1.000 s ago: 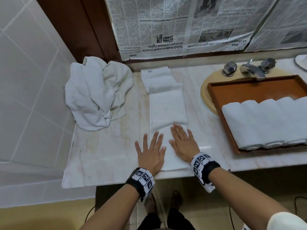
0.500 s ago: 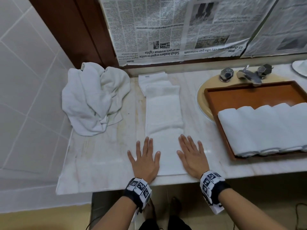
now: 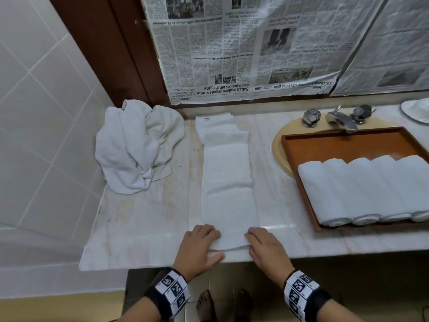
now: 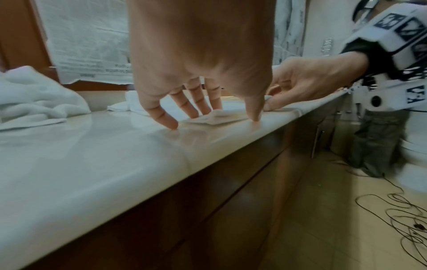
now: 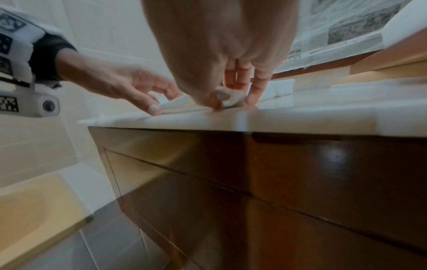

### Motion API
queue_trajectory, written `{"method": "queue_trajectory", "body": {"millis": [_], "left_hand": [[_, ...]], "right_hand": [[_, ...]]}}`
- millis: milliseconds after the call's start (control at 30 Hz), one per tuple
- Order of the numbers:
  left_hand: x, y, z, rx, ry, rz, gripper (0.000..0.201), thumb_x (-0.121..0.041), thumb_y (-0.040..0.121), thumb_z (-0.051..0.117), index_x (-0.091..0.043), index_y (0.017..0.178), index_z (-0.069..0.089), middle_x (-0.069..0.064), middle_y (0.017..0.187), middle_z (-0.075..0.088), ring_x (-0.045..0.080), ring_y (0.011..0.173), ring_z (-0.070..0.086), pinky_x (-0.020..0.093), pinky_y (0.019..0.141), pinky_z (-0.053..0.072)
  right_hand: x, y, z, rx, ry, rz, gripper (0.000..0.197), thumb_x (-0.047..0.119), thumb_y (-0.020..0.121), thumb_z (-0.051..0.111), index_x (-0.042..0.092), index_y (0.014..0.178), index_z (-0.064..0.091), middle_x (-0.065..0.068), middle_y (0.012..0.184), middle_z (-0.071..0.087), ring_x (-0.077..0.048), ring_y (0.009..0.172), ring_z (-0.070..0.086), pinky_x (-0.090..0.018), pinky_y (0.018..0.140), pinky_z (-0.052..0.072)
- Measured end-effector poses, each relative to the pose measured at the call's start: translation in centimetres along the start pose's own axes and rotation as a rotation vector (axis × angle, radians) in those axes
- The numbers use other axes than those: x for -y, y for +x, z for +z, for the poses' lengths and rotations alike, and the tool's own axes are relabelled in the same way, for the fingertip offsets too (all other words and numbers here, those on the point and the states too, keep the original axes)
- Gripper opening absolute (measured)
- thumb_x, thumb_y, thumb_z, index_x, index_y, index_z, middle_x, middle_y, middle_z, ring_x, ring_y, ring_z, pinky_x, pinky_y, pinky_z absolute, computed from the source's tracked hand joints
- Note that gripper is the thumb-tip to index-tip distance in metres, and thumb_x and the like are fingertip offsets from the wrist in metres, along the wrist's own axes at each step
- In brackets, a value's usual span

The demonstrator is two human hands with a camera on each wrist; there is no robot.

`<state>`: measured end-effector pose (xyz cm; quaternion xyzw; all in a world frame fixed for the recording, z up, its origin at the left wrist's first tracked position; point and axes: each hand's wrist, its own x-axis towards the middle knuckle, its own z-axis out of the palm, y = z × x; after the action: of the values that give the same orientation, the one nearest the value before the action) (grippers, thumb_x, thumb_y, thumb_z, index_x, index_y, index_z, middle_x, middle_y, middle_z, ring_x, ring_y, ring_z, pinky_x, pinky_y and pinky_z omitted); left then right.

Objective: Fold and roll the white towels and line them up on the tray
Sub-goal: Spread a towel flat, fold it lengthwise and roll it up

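From the head view, we see our left hand (image 3: 199, 246) and right hand (image 3: 267, 248) at 6 o'clock on the pale marble counter (image 3: 144, 224), each curled over a near corner of the long folded white towel strip (image 3: 228, 189). Half a second ago both palms lay flat, fingers spread, beside that end; now the fingers have closed on it and the edge is lifting. We judge the smoothing done and the roll just starting. At 3 o'clock the brown wooden tray (image 3: 348, 145) holds a row of rolled white towels (image 3: 362, 189); at 10 o'clock lies the crumpled heap of white towels (image 3: 137, 147), so more remain.

In the left wrist view, the left fingers (image 4: 161, 114) bend down, tips at the raised towel corner, thumb on the counter.

In the right wrist view, the right fingers (image 5: 256, 91) and thumb pinch the upturned towel end.
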<state>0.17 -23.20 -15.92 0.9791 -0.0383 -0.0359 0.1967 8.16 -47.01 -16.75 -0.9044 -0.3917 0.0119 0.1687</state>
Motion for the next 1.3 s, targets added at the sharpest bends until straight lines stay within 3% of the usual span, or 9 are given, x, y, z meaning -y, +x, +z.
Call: {"method": "queue_trajectory", "body": {"millis": [267,433,533,667,833,1000,1133,1233,1300], "left_hand": [[-3.8,0.7,0.6,-0.022,0.176,-0.138,0.026,-0.038,0.063,0.065,-0.025,0.086,0.060,-0.008,0.088,0.056,0.020,0.079,0.058,0.032,0.047,0.040],[-3.3,2.0,-0.7,-0.028,-0.151,-0.366,0.024,-0.041,0.089,0.053,-0.030,0.105,0.067,-0.010,0.101,0.065,0.013,0.099,0.057,0.030,0.073,0.048],[-1.8,1.8,-1.4,-0.042,-0.400,-0.489,0.030,-0.050,0.080,0.056,-0.035,0.103,0.070,-0.012,0.092,0.069,0.011,0.090,0.064,0.030,0.082,0.052],[-1.0,1.4,-1.1,-0.064,-0.422,-0.514,0.010,-0.046,0.084,0.062,-0.038,0.089,0.063,-0.010,0.072,0.064,0.009,0.075,0.061,0.028,0.069,0.049],[-1.7,1.6,-0.7,-0.081,-0.334,-0.495,0.016,-0.049,0.090,0.059,-0.034,0.089,0.057,-0.008,0.071,0.059,0.008,0.071,0.057,0.026,0.059,0.038],[-2.1,1.7,-0.3,-0.159,-0.219,-0.406,0.014,-0.039,0.095,0.057,-0.028,0.099,0.051,-0.012,0.098,0.042,0.011,0.080,0.051,0.029,0.063,0.042],[-2.1,0.9,1.1,-0.142,-0.175,-0.212,0.008,-0.028,0.100,0.051,-0.025,0.101,0.058,-0.014,0.104,0.046,0.011,0.090,0.046,0.032,0.073,0.046],[-2.2,-0.1,1.5,-0.088,-0.137,-0.109,0.029,-0.049,0.099,0.045,-0.027,0.114,0.056,-0.016,0.118,0.047,0.009,0.099,0.038,0.028,0.079,0.048],[-2.2,-0.4,1.8,-0.072,-0.070,-0.087,0.040,-0.057,0.093,0.047,-0.028,0.120,0.052,-0.016,0.123,0.044,0.010,0.104,0.038,0.023,0.073,0.049]], "right_hand": [[-0.3,2.3,-1.0,0.090,-0.011,0.057,0.032,0.011,0.056,0.085,0.015,0.081,0.065,0.001,0.077,0.059,-0.019,0.069,0.060,-0.024,0.050,0.047],[-0.2,2.2,-1.6,0.148,0.123,0.152,0.038,0.015,0.096,0.049,0.011,0.134,0.052,-0.007,0.117,0.061,-0.025,0.108,0.056,-0.034,0.088,0.049],[-0.4,2.3,-2.4,0.159,0.224,0.210,0.037,0.023,0.101,0.043,0.018,0.137,0.045,-0.006,0.119,0.060,-0.023,0.108,0.056,-0.032,0.090,0.045],[-1.2,2.7,-2.8,0.168,0.359,0.321,0.030,0.026,0.103,0.042,0.018,0.131,0.049,-0.005,0.116,0.063,-0.023,0.105,0.060,-0.029,0.091,0.043],[-0.7,3.2,-2.0,0.135,0.263,0.332,0.023,0.012,0.101,0.043,0.020,0.122,0.049,-0.003,0.115,0.051,-0.026,0.082,0.058,-0.035,0.077,0.049],[-0.5,2.7,-1.0,0.147,0.067,0.203,0.044,-0.009,0.055,0.078,0.018,0.083,0.057,0.001,0.089,0.051,-0.016,0.063,0.052,-0.022,0.038,0.039],[-0.6,1.9,-1.8,0.114,0.038,0.086,0.011,0.012,0.073,0.066,0.017,0.083,0.064,0.002,0.094,0.056,-0.019,0.082,0.057,-0.025,0.054,0.050],[-0.3,1.1,-2.7,0.172,-0.017,0.066,0.024,0.032,0.076,0.048,0.019,0.085,0.067,0.005,0.097,0.058,-0.016,0.083,0.057,-0.026,0.059,0.052],[-0.1,0.9,-2.7,0.186,-0.062,0.060,0.026,0.034,0.072,0.054,0.019,0.088,0.067,0.004,0.098,0.059,-0.016,0.082,0.058,-0.026,0.059,0.052]]}}
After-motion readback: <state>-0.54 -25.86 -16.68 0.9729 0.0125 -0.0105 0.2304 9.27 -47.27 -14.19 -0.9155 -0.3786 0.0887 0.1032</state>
